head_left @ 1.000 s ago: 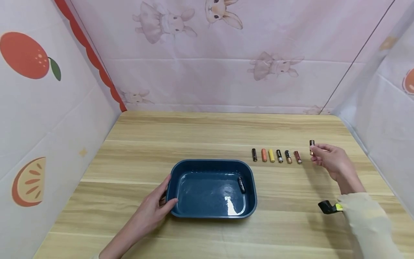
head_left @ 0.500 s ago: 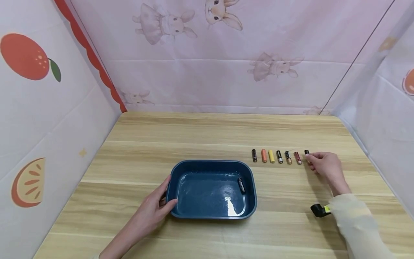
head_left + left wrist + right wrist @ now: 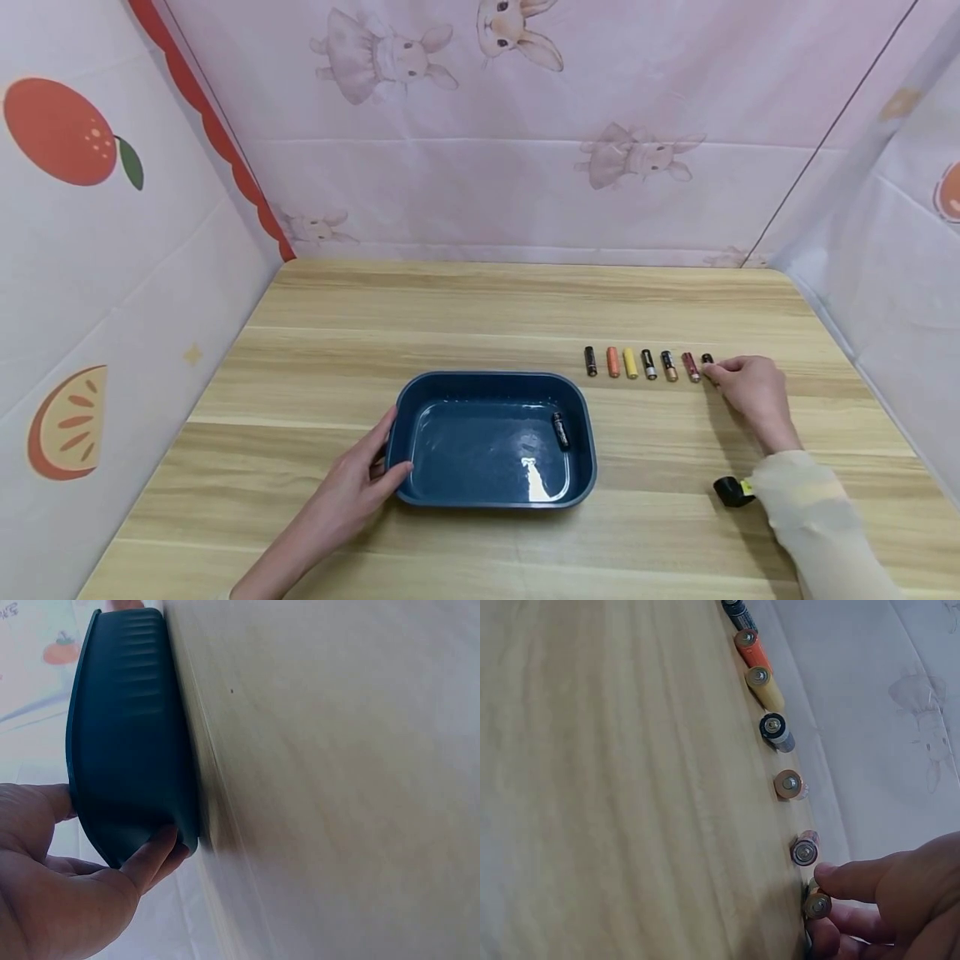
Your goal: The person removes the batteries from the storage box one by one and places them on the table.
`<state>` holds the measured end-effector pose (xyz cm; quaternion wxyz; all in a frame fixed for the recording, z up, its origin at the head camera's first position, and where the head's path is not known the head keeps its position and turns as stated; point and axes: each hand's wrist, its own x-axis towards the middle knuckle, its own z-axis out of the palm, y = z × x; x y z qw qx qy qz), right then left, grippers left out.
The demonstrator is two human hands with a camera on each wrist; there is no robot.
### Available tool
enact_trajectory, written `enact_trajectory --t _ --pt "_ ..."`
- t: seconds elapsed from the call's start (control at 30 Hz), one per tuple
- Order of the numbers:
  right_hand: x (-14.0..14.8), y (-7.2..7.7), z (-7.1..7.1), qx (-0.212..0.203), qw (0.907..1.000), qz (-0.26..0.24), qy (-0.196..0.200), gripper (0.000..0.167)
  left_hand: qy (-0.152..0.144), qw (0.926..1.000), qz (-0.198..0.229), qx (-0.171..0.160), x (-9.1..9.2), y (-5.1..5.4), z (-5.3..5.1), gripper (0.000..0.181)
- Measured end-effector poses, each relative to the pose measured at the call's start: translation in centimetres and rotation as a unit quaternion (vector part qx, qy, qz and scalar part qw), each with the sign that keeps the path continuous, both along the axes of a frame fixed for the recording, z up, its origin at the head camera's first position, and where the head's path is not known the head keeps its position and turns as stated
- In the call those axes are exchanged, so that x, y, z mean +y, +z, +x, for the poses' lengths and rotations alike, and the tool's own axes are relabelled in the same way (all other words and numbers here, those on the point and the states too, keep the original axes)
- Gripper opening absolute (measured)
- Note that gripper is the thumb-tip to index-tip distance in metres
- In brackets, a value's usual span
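My left hand (image 3: 352, 487) grips the left end of a dark blue rectangular dish (image 3: 472, 454), thumb at the rim and fingers against the outer wall. A black battery (image 3: 562, 430) lies inside, near the dish's right wall. My right hand (image 3: 753, 396) pinches another battery (image 3: 818, 906) between thumb and fingers, low at the tabletop. It is at the right end of a row, beside a dark red battery (image 3: 691, 367). In the head view the fingers hide most of the held battery; only its black end shows.
The row continues leftward with several batteries, among them a yellow one (image 3: 630, 363), an orange one (image 3: 612, 362) and a black one (image 3: 591, 361). A black device (image 3: 732, 492) sticks out from the right sleeve. Printed cloth walls (image 3: 465, 200) border the wooden table (image 3: 480, 308).
My right hand has brought its battery down and leftward to the row's right end, beside the dark red one. The left hand and the dish have stayed in place.
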<state>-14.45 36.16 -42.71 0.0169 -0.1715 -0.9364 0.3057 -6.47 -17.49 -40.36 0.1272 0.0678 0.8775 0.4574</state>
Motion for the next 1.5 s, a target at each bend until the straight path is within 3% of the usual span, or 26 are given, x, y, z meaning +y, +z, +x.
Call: enact_trajectory --t 0.27,0.87,1.27,1.5 --pt "-0.3 -0.5 0.0 0.026 0.9996 0.015 -0.002 0.039 0.001 1.0000 -0.003 -0.002 0.0 0.0 0.0 0.077" --pt "-0.1 0.0 0.1 -0.025 0.9996 0.001 -0.013 0.057 0.001 1.0000 -0.001 -0.003 0.1 0.0 0.0 0.077" --pt "0.2 0.1 0.2 -0.033 0.9992 -0.018 -0.012 0.065 0.003 1.0000 -0.006 -0.005 0.1 0.0 0.0 0.077" --pt "-0.2 0.8 0.6 -0.011 0.9997 -0.021 -0.006 0.063 0.000 0.9999 -0.012 -0.006 0.1 0.1 -0.1 0.077"
